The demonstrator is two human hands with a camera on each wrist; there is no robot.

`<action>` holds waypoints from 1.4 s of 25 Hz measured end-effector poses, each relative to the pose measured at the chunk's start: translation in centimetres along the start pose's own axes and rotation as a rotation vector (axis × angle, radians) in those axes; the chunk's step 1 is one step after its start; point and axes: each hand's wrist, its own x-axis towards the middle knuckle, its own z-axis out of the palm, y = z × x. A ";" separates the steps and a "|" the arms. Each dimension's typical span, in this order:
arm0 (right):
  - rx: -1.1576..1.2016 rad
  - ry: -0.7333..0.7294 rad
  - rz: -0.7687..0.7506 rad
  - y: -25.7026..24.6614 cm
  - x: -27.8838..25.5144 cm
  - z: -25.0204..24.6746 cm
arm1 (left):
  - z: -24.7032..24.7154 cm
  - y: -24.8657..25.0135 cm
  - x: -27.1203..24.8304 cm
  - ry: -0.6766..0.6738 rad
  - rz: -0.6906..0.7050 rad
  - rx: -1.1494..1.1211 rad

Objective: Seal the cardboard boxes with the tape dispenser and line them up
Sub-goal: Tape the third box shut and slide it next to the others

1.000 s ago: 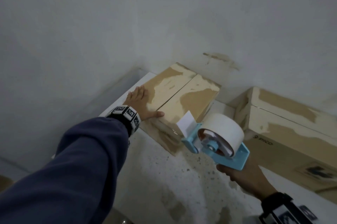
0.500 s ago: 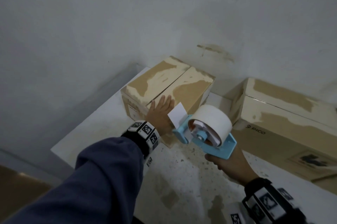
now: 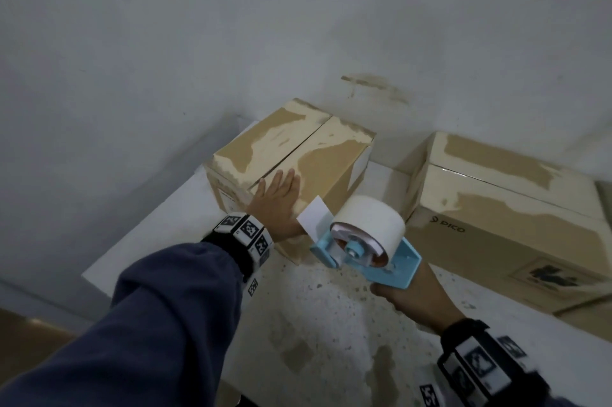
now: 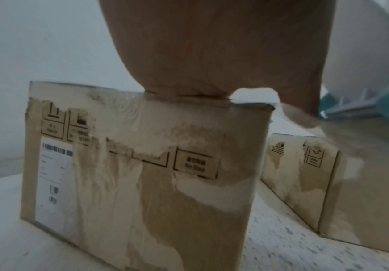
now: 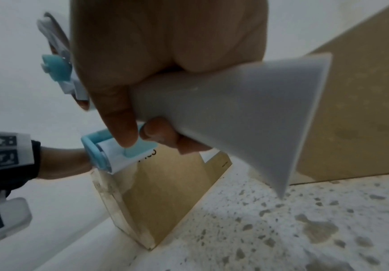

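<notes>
A small cardboard box [image 3: 314,154] with a centre seam on its closed top flaps stands on the white table [image 3: 159,227] near the wall. My left hand [image 3: 276,199] lies flat with straight fingers on the box's near top edge; in the left wrist view the palm [image 4: 211,55] presses the box [image 4: 142,174] top. My right hand [image 3: 417,300] grips the handle of a light blue tape dispenser [image 3: 364,251] carrying a white roll, with a loose tape end [image 3: 313,217] sticking up beside the box's near corner. The right wrist view shows fingers [image 5: 119,110] wrapped around the dispenser handle [image 5: 223,110].
A larger cardboard box [image 3: 516,217], printed PICO on its side, sits to the right against the wall. The table's left edge drops off near the small box. The speckled, stained tabletop [image 3: 314,323] lies in front of both boxes.
My left hand slid from the box's left side to its near top edge and flattened there. The dispenser stayed close to the box's near corner as the view shifted.
</notes>
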 end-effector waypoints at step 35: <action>0.392 0.253 -0.057 -6.5 4.3 1.7 | -2.7 -4.1 -2.2 -0.021 0.007 0.072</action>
